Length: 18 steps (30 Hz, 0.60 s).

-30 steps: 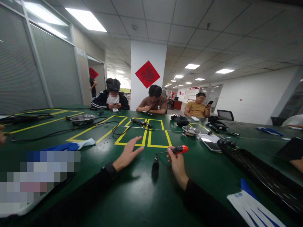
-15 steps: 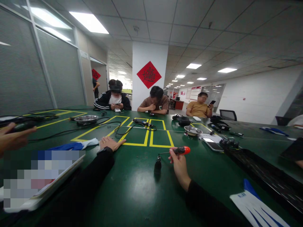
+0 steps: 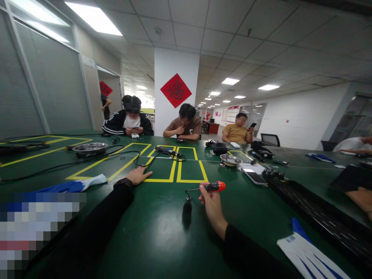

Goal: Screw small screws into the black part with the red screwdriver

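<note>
My left hand (image 3: 138, 176) rests flat on the green table (image 3: 139, 232), its fingers spread and nothing in it, close to the yellow tape lines. My right hand (image 3: 211, 203) pinches the handle of a hook tool (image 3: 216, 186), black with a red end. Its thin shaft points left, and the tip bends downward. Just below that tip stands a small dark bottle-shaped part (image 3: 187, 210) with a metallic ring at its top. Whether the tip touches the ring, I cannot tell. Neither hand holds the part.
A long black tray (image 3: 316, 217) runs along the right, with several similar dark parts (image 3: 274, 173) by its far end. Around are gloves (image 3: 308, 252), a phone (image 3: 255, 177), metal bowls (image 3: 231, 159) and cables (image 3: 58, 169). People sit across the table; another person's hand (image 3: 362, 199) is at right.
The view has turned right, so everything sits further left. The other person's hand with a dark object at far left has gone out of view. My hands keep their poses.
</note>
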Motion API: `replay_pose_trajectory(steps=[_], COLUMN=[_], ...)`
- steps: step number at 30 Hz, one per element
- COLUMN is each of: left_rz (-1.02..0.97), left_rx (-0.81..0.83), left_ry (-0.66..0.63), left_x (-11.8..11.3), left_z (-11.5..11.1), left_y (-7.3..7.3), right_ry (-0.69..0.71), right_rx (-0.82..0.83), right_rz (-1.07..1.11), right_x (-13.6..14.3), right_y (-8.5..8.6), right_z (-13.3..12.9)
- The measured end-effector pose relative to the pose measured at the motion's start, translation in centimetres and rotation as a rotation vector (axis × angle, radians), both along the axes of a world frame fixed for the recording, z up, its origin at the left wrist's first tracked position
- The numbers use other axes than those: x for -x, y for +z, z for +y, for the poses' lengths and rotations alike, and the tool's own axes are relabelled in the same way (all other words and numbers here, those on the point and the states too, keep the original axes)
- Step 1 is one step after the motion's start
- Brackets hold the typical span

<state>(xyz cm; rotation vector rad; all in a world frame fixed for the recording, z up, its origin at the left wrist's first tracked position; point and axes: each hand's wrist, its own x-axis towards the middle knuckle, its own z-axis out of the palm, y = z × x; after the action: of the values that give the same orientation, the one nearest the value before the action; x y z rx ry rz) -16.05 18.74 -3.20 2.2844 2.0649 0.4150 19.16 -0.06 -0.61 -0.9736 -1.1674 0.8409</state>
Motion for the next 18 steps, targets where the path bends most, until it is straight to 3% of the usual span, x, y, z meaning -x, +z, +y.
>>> replay_pose_trajectory(steps=[6,14,18], left_rz=[0.022,-0.055,-0.088], left_rx=[0.016,0.008,0.017], left_ry=[-0.161,-0.308,-0.352], left_x=[-1.3,-6.0,-8.2], left_z=[-3.0,-10.7,-13.2], left_y=[-0.3,0.5,1.0], right_ry=[0.033,0.043,0.045], right_rx=[0.002,-0.004,0.008], right_rz=[0.008,0.03,0.03], right_x=[0.2,0.2,0.0], right_y=[0.2,0.2,0.2], right_z=[-0.2,-0.3,-0.3])
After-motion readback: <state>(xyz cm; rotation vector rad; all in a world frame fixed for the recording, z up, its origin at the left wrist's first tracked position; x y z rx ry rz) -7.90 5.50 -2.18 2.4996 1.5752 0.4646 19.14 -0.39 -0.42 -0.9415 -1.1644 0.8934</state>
